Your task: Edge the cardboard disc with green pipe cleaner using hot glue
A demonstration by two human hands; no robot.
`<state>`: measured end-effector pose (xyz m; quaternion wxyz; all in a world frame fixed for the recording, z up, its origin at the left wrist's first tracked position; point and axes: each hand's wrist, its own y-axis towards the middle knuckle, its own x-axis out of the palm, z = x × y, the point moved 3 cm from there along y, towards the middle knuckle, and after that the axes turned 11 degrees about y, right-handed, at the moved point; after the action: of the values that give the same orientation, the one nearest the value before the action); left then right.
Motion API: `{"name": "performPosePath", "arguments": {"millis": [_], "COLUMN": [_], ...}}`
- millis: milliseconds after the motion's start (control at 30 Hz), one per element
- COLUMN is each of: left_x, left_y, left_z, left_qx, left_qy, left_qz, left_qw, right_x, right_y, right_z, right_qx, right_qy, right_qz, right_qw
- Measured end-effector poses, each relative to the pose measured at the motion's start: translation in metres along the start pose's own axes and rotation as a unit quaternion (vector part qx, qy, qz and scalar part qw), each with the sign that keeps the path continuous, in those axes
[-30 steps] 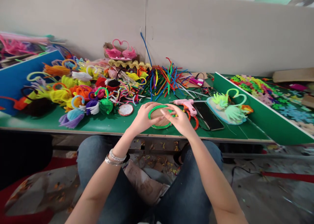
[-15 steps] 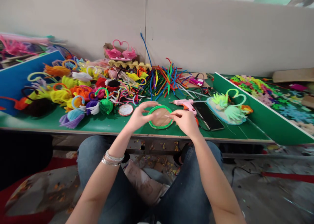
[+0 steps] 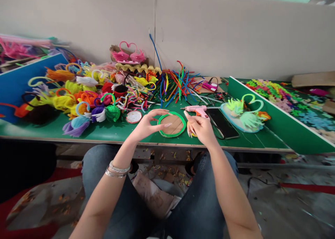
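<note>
While my left hand [image 3: 145,127] curves round the left side of the cardboard disc [image 3: 175,127], its thumb stands well apart from its fingers and reaches over the brown face; I cannot tell whether the thumb tip presses or hovers. The disc lies flat between my hands, near the front edge of the bench [image 3: 47,132]. My left fingers hide a bit of its green rim [image 3: 170,135]. Being round, it points no particular way and has no one long axis. My right hand [image 3: 201,129] is just beside its right side, forefinger stretched toward the back edge, the others curled; I cannot tell whether the tips meet or pinch anything. That hand covers most of something yellow [image 3: 193,134] and the handle's end on the pink glue gun [image 3: 196,109], whose nozzle points toward the bench's left end. The phone [image 3: 223,124] slants toward the front edge.
</note>
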<state>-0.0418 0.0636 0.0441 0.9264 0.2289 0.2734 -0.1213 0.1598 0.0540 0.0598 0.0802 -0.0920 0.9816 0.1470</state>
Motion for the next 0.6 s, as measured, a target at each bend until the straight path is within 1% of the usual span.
{"name": "performPosePath", "arguments": {"millis": [100, 167, 200, 267, 333, 433, 500, 533, 600], "left_x": [0.005, 0.008, 0.009, 0.01, 0.008, 0.008, 0.008, 0.009, 0.01], "left_y": [0.0, 0.0, 0.0, -0.001, -0.002, -0.002, -0.003, -0.002, -0.002], "left_z": [0.002, 0.004, 0.005, 0.006, 0.008, 0.01, 0.012, 0.012, 0.012], "left_qx": [0.015, 0.027, 0.031, 0.032, 0.029, 0.036, 0.049, 0.053, 0.054], "left_qy": [0.01, 0.009, 0.007, 0.002, 0.0, -0.007, -0.025, -0.035, -0.049], "left_qz": [0.003, -0.001, -0.002, -0.003, -0.017, -0.051, -0.06, -0.058, -0.048], "left_qw": [1.0, 1.0, 1.0, 0.999, 0.999, 0.998, 0.997, 0.996, 0.996], "right_x": [0.01, 0.018, 0.021, 0.024, 0.024, 0.025, 0.026, 0.027, 0.028], "right_y": [-0.002, -0.003, -0.004, -0.004, -0.005, -0.009, -0.012, -0.013, -0.014], "right_z": [-0.001, -0.001, -0.001, -0.001, -0.001, 0.0, -0.001, -0.002, -0.003], "right_qx": [0.016, 0.006, -0.002, -0.019, -0.021, -0.001, 0.016, 0.023, 0.031], "right_qy": [-0.003, -0.025, -0.038, -0.053, -0.049, -0.011, 0.034, 0.056, 0.087], "right_qz": [-0.064, -0.118, -0.135, -0.148, -0.164, -0.235, -0.27, -0.274, -0.26], "right_qw": [0.998, 0.993, 0.99, 0.987, 0.985, 0.972, 0.962, 0.96, 0.961]}}
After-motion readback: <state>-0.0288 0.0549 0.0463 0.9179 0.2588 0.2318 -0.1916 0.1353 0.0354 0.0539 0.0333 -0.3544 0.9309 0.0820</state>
